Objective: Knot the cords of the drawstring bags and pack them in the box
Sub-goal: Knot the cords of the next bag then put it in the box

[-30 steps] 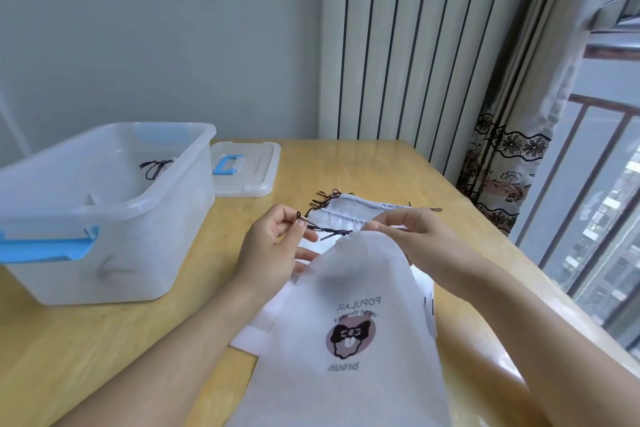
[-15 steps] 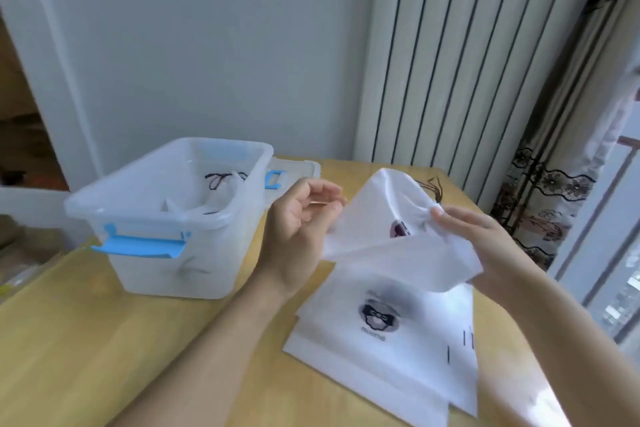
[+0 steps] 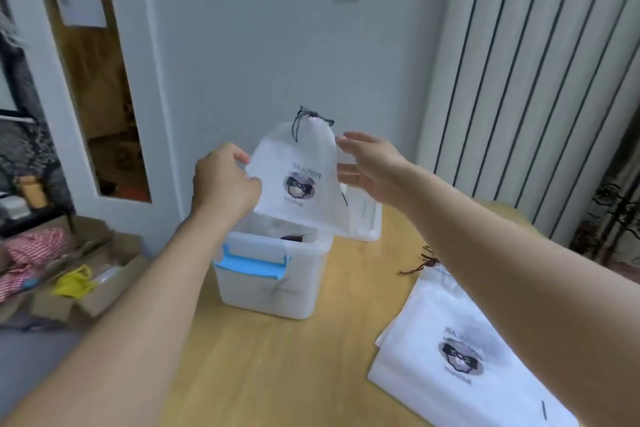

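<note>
A white drawstring bag [image 3: 298,163] with a dark printed logo hangs upright above the clear plastic box [image 3: 270,284], its black cord [image 3: 304,120] knotted at the top. My left hand [image 3: 223,180] grips the bag's left edge. My right hand [image 3: 370,166] is just beside the bag's right edge with fingers spread, and whether it touches the bag is unclear. Inside the box a dark cord of another bag [image 3: 292,237] shows. A pile of flat white bags [image 3: 460,357] lies on the table at the right.
The box has a blue latch [image 3: 251,262] on its near side, and its lid [image 3: 363,215] lies behind it. The wooden table [image 3: 277,374] ends at the left, where cardboard boxes [image 3: 86,288] sit on the floor. A radiator and curtain stand at the right.
Both hands have lifted the knotted bag from the pile and carried it left to above the box. My view has swung left, and the right hand's fingers have opened.
</note>
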The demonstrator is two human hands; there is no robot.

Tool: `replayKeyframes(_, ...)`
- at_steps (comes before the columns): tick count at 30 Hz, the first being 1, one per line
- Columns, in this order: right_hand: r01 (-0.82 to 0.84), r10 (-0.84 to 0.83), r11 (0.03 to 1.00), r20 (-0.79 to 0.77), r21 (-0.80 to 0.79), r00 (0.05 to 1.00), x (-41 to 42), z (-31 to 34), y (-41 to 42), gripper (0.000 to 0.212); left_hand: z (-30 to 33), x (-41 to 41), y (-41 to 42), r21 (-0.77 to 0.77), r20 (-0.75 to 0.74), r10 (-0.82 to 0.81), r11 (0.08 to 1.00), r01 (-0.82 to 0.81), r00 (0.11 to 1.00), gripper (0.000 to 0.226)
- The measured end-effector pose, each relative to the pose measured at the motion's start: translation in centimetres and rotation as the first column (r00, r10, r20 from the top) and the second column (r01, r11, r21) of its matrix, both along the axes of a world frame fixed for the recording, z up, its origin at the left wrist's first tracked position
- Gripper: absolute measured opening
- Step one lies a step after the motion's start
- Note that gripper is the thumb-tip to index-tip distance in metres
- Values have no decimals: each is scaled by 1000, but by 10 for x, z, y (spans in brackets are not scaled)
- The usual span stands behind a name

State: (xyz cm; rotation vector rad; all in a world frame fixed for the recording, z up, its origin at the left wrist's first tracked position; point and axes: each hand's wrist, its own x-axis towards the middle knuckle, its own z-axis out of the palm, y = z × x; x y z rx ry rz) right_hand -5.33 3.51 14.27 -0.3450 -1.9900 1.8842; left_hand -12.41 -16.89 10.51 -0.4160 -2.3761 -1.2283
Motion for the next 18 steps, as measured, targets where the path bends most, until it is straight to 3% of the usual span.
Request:
replayKeyframes(2, -32, 19, 979, 65, 204, 998, -11, -14, -12, 47, -15, -11, -1, -181, 69, -51, 981, 63, 996, 24)
replayKeyframes(4, -21, -10, 895, 67, 446, 998, -14, -31, -19, 36, -24, -15, 1, -385, 96, -44, 920, 77, 994, 17)
replayKeyframes(8, -108, 16, 584, 121, 805, 992, -3, -50, -21, 19, -16, -11, 13, -634, 43, -38, 771, 56, 998, 20)
replayKeyframes(10, -154, 42, 503, 154, 850, 987, 9, -47, -25, 31, -8, -10, 21, -673, -28, -13, 739, -9, 1000, 27)
replayKeyframes(13, -229, 99, 500, 207, 835, 973, 26, -36, -30, 45, -6, -19, 25, -715, -56, -1, 698, -40, 998, 28)
replayKeyframes(14, -290, 112, 489, 270, 823, 956, 31, -33, -30, 49, -10, -26, 23, -756, -1, -31, 654, 20, 1000, 26)
replayKeyframes(16, -395, 126, 448, 380, 803, 916, 46, -32, -28, 56, -17, -31, 19, -853, 236, -67, 463, 240, 969, 21)
replayKeyframes(18, -433, 167, 433, 402, 791, 900, 55, -34, -25, 58, -17, -27, 16, -867, 440, 31, 273, 416, 897, 16)
